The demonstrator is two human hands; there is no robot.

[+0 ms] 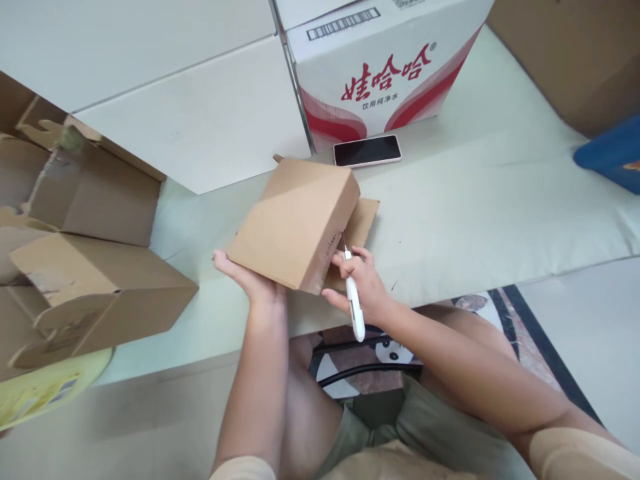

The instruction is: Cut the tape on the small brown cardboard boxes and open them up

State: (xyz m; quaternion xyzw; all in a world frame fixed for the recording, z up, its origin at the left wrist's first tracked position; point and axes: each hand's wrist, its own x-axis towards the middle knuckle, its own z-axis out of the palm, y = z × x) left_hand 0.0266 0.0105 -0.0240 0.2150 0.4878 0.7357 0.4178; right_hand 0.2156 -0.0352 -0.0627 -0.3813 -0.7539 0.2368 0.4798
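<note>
A brown cardboard box (295, 217) is tilted in front of me above the pale table. My left hand (253, 275) supports it from below at its near left corner, thumb out and the other fingers hidden under the box. A white utility knife (354, 297) with a thin blade is gripped in my right hand (367, 283). The blade points up at the box's right side, close to a rough, marked edge. Fingers of that hand also reach toward the box's open flap (363, 220), which sticks out on the right.
Behind the box lie a phone (367, 151) and a white-and-red printed carton (385, 80). Large white boxes (200, 120) stand at the back left. Several brown cardboard boxes (135, 293) crowd the left, near a yellow item (55, 393). A blue object (613, 157) is at far right.
</note>
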